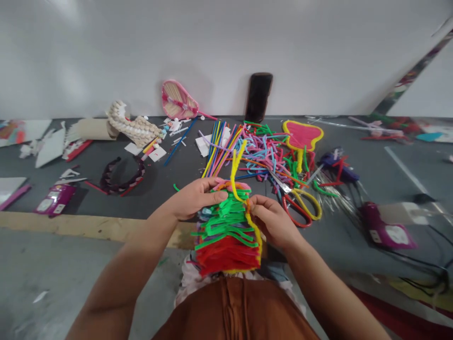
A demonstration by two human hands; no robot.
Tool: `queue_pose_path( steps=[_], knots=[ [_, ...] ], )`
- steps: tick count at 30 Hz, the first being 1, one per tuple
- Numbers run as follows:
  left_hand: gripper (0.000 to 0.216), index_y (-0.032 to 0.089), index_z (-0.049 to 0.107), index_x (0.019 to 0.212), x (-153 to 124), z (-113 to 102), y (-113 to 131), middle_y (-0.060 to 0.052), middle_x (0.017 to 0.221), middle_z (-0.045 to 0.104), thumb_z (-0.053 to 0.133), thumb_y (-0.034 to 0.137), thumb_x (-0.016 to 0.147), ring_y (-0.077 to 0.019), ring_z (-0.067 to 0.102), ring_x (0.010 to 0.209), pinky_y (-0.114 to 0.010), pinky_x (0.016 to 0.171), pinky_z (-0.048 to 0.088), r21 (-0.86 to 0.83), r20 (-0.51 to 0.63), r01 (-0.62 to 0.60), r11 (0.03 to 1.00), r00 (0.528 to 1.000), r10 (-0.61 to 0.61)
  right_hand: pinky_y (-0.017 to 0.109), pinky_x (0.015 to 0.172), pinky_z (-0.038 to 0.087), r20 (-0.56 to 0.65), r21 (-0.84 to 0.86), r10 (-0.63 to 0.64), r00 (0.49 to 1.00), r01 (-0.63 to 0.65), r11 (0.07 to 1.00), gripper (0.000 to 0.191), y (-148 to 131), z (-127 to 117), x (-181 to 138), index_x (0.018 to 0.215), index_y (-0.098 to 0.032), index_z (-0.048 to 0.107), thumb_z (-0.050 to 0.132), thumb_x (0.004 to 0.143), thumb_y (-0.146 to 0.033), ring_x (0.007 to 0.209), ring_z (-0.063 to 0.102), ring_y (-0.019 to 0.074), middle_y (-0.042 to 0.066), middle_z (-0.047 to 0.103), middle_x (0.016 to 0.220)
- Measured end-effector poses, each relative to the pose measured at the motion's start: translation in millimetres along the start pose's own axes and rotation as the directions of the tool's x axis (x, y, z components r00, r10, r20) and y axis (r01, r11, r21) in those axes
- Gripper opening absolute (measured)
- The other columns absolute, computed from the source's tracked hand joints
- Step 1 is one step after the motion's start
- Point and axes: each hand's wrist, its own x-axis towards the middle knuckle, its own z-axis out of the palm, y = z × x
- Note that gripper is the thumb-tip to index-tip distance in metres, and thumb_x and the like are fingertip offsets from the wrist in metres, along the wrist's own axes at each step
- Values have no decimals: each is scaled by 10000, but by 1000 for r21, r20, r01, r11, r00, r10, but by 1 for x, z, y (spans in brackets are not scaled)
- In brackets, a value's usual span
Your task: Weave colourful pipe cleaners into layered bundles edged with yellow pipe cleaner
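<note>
Green and red fuzzy bundle, at the near edge of the counter: the left hand grips its far left corner, the right hand pinches the yellow strip along its right side. Scissors lie right, pipe cleaners beyond, a phone farthest.

The pipe-cleaner craft is banded green and red, partly edged yellow, the phone black

Green-and-red layered strip bundle: fuzzy, matt. Black rectangular phone: smooth, glossy. Red-and-yellow-handled scissors: plastic-looking loops, shiny metal blades. Dark-grey flat tabletop: matt.
</note>
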Motion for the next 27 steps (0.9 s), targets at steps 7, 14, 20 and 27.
queue_pose_path(
  steps=[7,14,20,27],
  knots=[
    [370,182,679,1085,-10,7,-18,-68,1100,702,682,407,792,-201,642,979,-257,809,513,93,-127,20,995,992,-8,163,368,146,27,164,92,995,-95,982,318,4,2,5,784,-212,512,771,635,-321,407,319,44,-99,452,510],
    [408,194,669,1142,-10,1,-46,-82,1062,718,685,415,799,-216,661,974,-286,805,530,-66,-115,42,997,992,-49,186,410,254,-147,-204,-158,976,126,971,274,5,-9,1,817,-189,592,691,746,-435,455,357,56,-72,464,560],
    [465,173,646,1169,-12,3,-61,-99,1122,694,690,440,791,-232,642,1025,-316,861,510,-188,-97,46,981,993,-65,198,442,289,90,-317,5,996,24,948,282,3,-7,-4,836,-174,624,652,785,-450,476,390,63,-53,507,594],
    [385,206,648,1155,-15,10,-66,-76,1197,669,645,412,830,-225,606,1105,-323,954,469,-81,-27,53,995,998,-56,191,448,245,281,-403,260,924,-132,905,328,10,-9,0,710,-151,641,668,765,-472,488,350,57,-56,468,556]
  ],
)
